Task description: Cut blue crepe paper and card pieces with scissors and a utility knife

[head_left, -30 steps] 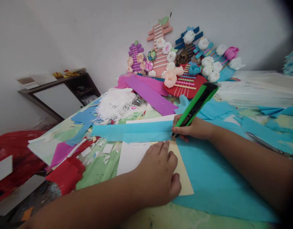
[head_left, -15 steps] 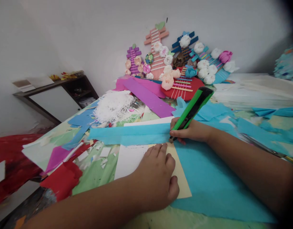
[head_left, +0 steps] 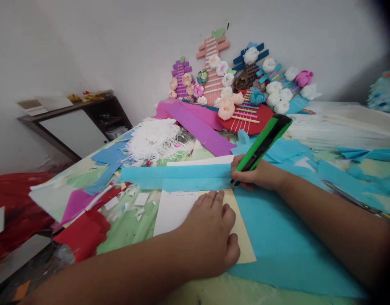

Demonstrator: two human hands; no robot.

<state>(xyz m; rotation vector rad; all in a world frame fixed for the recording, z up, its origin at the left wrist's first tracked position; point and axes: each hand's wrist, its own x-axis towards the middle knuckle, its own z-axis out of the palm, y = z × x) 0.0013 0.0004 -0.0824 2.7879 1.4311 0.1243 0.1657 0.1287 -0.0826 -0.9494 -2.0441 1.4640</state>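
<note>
My right hand is closed round a green and black utility knife, its tip down at the top right corner of a cream card. Pressed flat with fingers stretched out, my left hand lies on that card and on a white sheet beside it. Under the card spreads a large sheet of turquoise paper. A turquoise strip runs leftward along the card's far edge. Whether the strip is fully parted from the sheet I cannot tell.
Scissors lie at the right. Beyond the strip are tangled white strings and a purple strip. Craft guitars with paper flowers lean on the wall. Red paper and white scraps lie at the left.
The knife has shifted slightly right along the card's far edge and leans a little more to the right. My left hand stays on the card. The whole view has shifted slightly.
</note>
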